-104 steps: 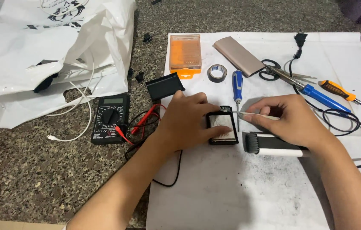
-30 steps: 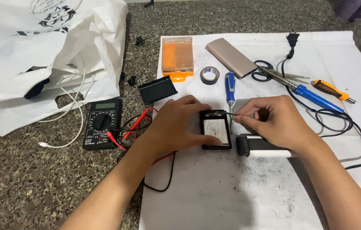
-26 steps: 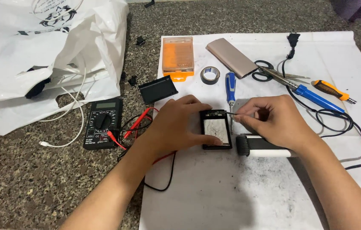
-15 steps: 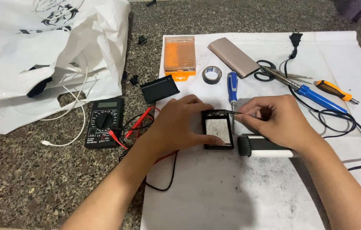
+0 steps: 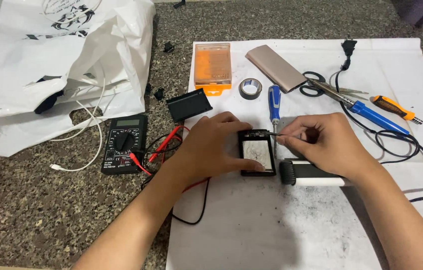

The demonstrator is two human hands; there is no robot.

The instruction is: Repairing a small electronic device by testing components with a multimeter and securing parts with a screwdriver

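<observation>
A small black device (image 5: 257, 152) with a pale inner panel lies on the white sheet (image 5: 271, 220). My left hand (image 5: 211, 147) presses on its left edge and holds it down. My right hand (image 5: 329, 142) pinches a thin metal tool (image 5: 271, 133) whose tip touches the device's upper right corner. A white cylinder with a black end (image 5: 311, 173) lies under my right wrist, just right of the device.
A black multimeter (image 5: 124, 144) with red and black leads sits to the left, beside a white plastic bag (image 5: 56, 65). Behind the hands lie an orange bit case (image 5: 213, 66), tape roll (image 5: 250, 88), blue screwdriver (image 5: 274, 102), black lid (image 5: 188, 105), tan power bank (image 5: 276, 67), scissors and soldering iron (image 5: 371, 112).
Both hands stay on the device with only small shifts. The tool tip keeps working at the device's top edge.
</observation>
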